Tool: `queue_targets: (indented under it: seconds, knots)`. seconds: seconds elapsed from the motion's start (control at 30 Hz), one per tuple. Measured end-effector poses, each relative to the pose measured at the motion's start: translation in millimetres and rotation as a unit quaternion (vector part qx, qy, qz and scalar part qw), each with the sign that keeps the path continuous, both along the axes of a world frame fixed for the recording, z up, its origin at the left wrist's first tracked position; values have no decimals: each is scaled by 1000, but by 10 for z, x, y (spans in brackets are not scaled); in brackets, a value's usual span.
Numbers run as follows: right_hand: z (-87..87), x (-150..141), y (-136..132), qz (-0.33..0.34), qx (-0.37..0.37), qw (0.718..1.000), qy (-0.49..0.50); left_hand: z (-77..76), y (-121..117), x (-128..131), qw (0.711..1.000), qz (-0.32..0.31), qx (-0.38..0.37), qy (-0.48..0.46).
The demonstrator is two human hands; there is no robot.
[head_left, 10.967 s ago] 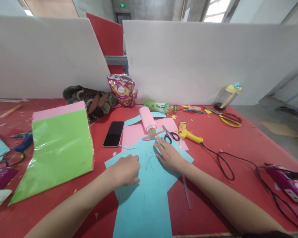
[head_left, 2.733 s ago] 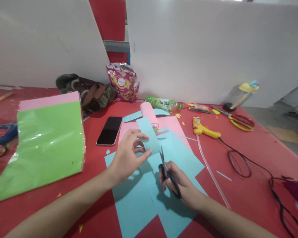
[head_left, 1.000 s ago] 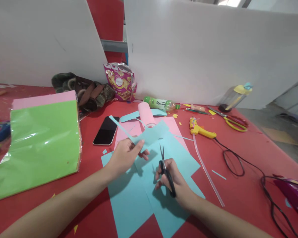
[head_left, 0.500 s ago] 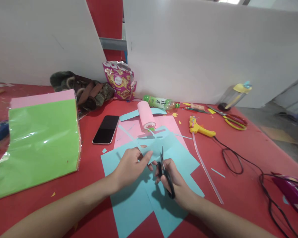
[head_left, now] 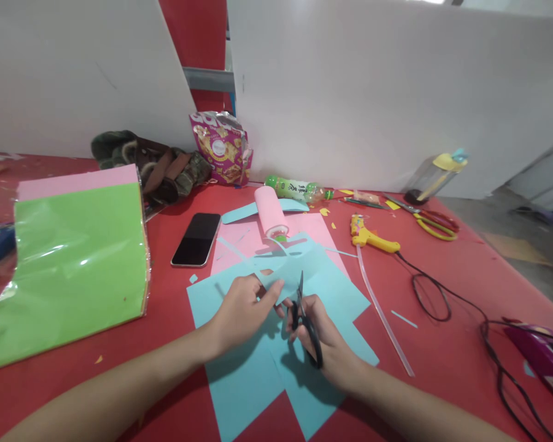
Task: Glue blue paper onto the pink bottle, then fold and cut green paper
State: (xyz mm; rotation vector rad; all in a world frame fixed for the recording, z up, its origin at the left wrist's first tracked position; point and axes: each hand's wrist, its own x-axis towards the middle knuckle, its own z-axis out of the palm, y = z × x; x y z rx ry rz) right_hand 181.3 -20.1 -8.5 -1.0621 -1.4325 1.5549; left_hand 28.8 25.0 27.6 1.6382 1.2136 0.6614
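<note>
In the head view my left hand [head_left: 246,310] pinches a small light-blue piece of paper [head_left: 288,275] between thumb and fingers. A narrow strip of the same colour sticks out from it to the upper left. My right hand [head_left: 325,334] grips black-handled scissors [head_left: 309,331], their blades pointing up and standing at the right edge of the piece. Whether the blades bite into the paper cannot be made out. Below both hands lie larger light-blue sheets [head_left: 244,380]. Behind them a pink paper roll [head_left: 270,212] rests on a pink sheet [head_left: 230,245].
A phone [head_left: 196,239] lies left of the roll, with a packet of green paper [head_left: 80,264] farther left. On the right are a yellow glue gun [head_left: 373,239], a clear glue stick [head_left: 382,313] and a purple power strip [head_left: 541,353]. A bottle [head_left: 297,189] and snack bag [head_left: 221,150] stand behind.
Over the last second the left hand has brought the paper piece down and right to the scissors, whose blades have closed together. Earlier, both hands were without scissors, over the large blue sheet.
</note>
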Motion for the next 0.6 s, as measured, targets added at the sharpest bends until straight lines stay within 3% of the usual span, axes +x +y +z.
queue_targets:
  seconds: [0.6]
  knots:
    - [-46, 9, -11, -35, -10, 999, -11, -7, 37, -50, 999, 34, 2, 8]
